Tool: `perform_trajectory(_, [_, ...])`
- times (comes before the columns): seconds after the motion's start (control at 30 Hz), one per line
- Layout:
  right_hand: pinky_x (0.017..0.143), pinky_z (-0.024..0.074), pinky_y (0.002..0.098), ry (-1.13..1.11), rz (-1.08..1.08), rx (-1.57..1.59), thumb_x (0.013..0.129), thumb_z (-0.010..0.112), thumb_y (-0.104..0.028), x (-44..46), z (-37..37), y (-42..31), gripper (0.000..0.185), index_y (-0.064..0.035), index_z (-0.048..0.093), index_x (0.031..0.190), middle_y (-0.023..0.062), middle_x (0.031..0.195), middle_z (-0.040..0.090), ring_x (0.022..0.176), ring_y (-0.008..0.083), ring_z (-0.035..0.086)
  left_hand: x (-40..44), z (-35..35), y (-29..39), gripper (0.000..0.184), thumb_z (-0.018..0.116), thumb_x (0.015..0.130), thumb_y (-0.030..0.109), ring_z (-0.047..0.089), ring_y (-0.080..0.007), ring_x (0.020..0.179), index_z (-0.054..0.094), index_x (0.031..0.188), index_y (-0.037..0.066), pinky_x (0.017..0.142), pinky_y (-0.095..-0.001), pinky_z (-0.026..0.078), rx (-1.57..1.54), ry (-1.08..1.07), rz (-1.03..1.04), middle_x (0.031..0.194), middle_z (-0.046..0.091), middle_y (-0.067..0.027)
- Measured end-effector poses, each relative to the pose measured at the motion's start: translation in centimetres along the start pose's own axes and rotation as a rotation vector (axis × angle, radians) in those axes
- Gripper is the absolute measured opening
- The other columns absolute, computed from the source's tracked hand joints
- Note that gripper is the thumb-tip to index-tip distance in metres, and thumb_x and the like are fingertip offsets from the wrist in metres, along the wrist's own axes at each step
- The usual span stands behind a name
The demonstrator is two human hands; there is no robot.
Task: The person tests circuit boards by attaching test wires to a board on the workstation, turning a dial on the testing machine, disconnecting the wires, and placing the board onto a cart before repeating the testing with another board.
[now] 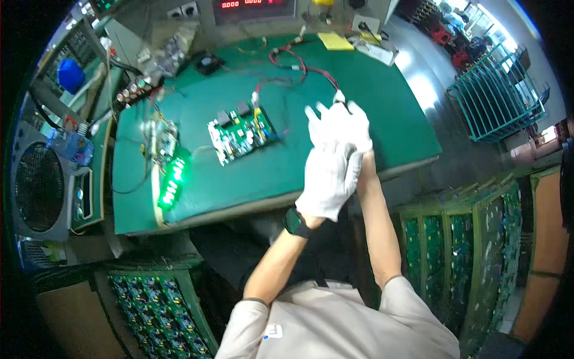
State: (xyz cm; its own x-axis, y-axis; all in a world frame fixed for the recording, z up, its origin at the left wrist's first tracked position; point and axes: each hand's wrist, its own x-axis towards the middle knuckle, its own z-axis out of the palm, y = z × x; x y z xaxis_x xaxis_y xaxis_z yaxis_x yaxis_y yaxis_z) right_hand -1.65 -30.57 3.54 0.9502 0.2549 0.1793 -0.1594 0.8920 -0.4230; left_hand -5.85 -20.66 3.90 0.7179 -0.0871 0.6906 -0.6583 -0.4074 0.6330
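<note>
Both my hands wear white knitted gloves. My left hand (329, 179), with a black watch (295, 222) at its wrist, presses against the lower part of my right hand's glove, its fingers closed at the cuff. My right hand (339, 127) is over the green mat with its fingers apart. Just beyond its fingertips is a white connector (339, 96) on a red and black cable (320, 73); I cannot tell whether they touch. Left of my hands lies a green circuit board (242, 134) with wires plugged in.
A lit green digit display (174, 179) and a second board (164, 140) sit on the mat's left. Yellow paper (335, 41) lies at the back. Racks of circuit boards (152, 311) stand below, with more boards (460, 245) at right. A fan (39, 185) is far left.
</note>
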Motion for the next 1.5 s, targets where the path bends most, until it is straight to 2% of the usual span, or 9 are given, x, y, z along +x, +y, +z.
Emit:
perform_trajectory(0.27, [0.131,0.0197,0.0501,-0.13,0.168,0.85,0.112,0.037,-0.03,3.7,1.7,0.6,0.054,-0.0014,0.031,0.157,0.0219,0.171,0.022,0.156,0.0389,0.028,2.9,0.6,-0.5,0.034,0.059,0.103,0.032,0.066,-0.0369,0.072,0.067,0.111,0.0,0.064,-0.0467,0.051,0.277,0.104,0.122,0.113,0.068,-0.0251])
perform_trajectory(0.4, [0.129,0.0278,0.0404,-0.122,-0.121,-0.044,0.113,0.035,-0.026,3.0,2.2,0.6,0.051,-0.0036,0.033,0.159,0.0179,0.17,0.03,0.155,0.0245,0.034,3.5,0.5,-0.6,0.06,0.048,0.107,0.035,0.07,-0.0383,0.077,0.045,0.152,-0.003,0.061,-0.0409,0.057,0.231,0.076,0.011,0.144,0.053,-0.0329])
perform_trajectory(0.63, [0.117,0.0415,0.0392,-0.043,-0.223,-0.434,0.115,0.038,-0.03,2.0,-0.4,1.1,0.049,-0.0105,0.04,0.16,0.0143,0.16,0.046,0.145,0.0257,0.047,1.9,2.7,-2.7,0.041,0.046,0.109,0.027,0.071,-0.0407,0.088,0.062,0.138,0.003,0.073,-0.0464,0.057,-0.019,0.0,-0.14,0.099,0.072,-0.0252])
perform_trajectory(1.07, [0.124,0.0294,0.0606,-0.043,-0.29,0.024,0.111,0.046,-0.037,5.9,-4.2,1.4,0.068,-0.02,0.013,0.168,0.0231,0.17,0.021,0.154,0.0432,0.031,5.8,3.7,-3.5,0.049,0.043,0.109,0.035,0.07,-0.0465,0.101,0.057,0.145,0.005,0.085,-0.0512,0.058,0.432,0.09,0.038,0.116,0.071,-0.0262])
perform_trajectory(1.23, [0.119,0.0337,0.0664,0.18,-0.136,-0.341,0.106,0.042,-0.063,4.2,4.4,0.4,0.092,-0.015,-0.004,0.169,0.021,0.175,0.009,0.155,0.0506,0.024,6.8,2.1,-0.4,0.076,0.036,0.106,0.054,0.046,-0.0669,0.13,0.031,0.162,0.003,0.101,-0.0752,0.042,0.635,-0.086,-0.017,0.155,0.039,-0.039])
perform_trajectory(1.27, [0.121,0.032,0.063,0.154,-0.059,-0.355,0.106,0.036,-0.068,5.1,3.4,-0.2,0.087,-0.0125,0.012,0.169,0.0206,0.173,0.02,0.155,0.0459,0.028,6.7,2.2,-0.6,0.08,0.035,0.107,0.056,0.033,-0.0679,0.138,0.03,0.161,-0.003,0.116,-0.0763,0.019,0.446,-0.006,-0.001,0.153,0.037,-0.0422])
perform_trajectory(1.33, [0.124,0.0314,0.0565,-0.008,0.091,-0.029,0.106,0.034,-0.069,8.5,-1.3,-1.1,0.082,-0.0094,0.032,0.163,0.0204,0.167,0.036,0.151,0.0389,0.039,7.0,2.0,-0.8,0.08,0.034,0.108,0.057,0.042,-0.0624,0.136,0.029,0.163,-0.001,0.115,-0.0671,0.033,0.561,0.0,0.006,0.155,0.037,-0.0403])
perform_trajectory(1.37, [0.124,0.0313,0.0508,-0.056,0.056,-0.032,0.107,0.031,-0.067,9.6,-3.8,-1.3,0.077,-0.0082,0.048,0.154,0.0179,0.157,0.051,0.145,0.0331,0.049,7.4,1.6,-0.7,0.063,0.043,0.108,0.048,0.067,-0.0465,0.107,0.048,0.155,0.006,0.084,-0.0497,0.057,0.268,0.056,0.046,0.137,0.06,-0.0327])
perform_trajectory(1.5, [0.123,0.0346,0.0501,-0.014,-0.166,-0.136,0.112,0.034,-0.047,13.8,-4.1,-3.6,0.059,-0.0085,0.048,0.154,0.016,0.153,0.055,0.143,0.0328,0.052,7.6,0.3,-0.9,0.026,0.059,0.103,0.025,0.065,-0.0384,0.079,0.071,0.091,0.006,0.066,-0.0492,0.05,0.106,0.128,0.153,0.085,0.069,-0.0186])
